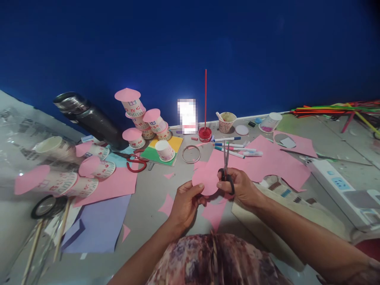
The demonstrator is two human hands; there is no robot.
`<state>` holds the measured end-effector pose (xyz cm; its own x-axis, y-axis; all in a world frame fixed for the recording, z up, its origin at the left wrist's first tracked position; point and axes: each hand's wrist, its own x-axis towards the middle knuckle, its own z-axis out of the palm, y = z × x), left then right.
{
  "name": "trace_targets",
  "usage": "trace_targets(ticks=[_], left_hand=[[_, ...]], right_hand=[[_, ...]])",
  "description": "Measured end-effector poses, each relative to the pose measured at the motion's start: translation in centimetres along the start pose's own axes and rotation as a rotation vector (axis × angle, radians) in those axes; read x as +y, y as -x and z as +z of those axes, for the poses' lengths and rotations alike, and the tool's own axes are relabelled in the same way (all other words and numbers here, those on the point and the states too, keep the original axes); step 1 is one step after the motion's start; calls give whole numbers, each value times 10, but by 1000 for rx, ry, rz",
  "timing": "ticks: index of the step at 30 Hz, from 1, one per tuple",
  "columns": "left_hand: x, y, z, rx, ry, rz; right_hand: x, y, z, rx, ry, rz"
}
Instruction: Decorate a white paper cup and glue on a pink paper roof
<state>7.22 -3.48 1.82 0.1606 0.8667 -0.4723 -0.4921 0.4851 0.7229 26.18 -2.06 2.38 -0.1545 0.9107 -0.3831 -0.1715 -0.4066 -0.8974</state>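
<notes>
My left hand (187,200) pinches a round piece of pink paper (206,180), thumb on top and fingers beneath. In my right hand (242,188) is a pair of scissors (226,162) with black handles, fingers in the loops. The blades point away from me, slightly apart, beside the right edge of the paper. Pink offcuts (213,213) lie on the table under and around my hands. A larger pink sheet (261,160) with cut-out curves spreads beyond my right hand.
Decorated paper cups with pink cone roofs (135,109) stand stacked at back left, near a black flask (92,120). Several markers (237,148) lie behind the scissors. A red rod in a round base (205,132) stands near the wall. A power strip (338,186) is at right.
</notes>
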Motion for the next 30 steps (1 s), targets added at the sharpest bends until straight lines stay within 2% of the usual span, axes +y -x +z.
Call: trace_targets(ticks=[8, 18, 26, 30], left_hand=[[0, 0, -3, -41, -96, -27], [1, 2, -3, -91, -210, -34], [1, 6, -1, -37, -405, 95], [-1, 7, -1, -35, -352, 104]], right_hand=[[-6, 1, -5, -65, 66, 32], [-2, -5, -5, 47, 106, -45], [0, -4, -5, 32, 168, 5], [5, -5, -5, 70, 170, -48]])
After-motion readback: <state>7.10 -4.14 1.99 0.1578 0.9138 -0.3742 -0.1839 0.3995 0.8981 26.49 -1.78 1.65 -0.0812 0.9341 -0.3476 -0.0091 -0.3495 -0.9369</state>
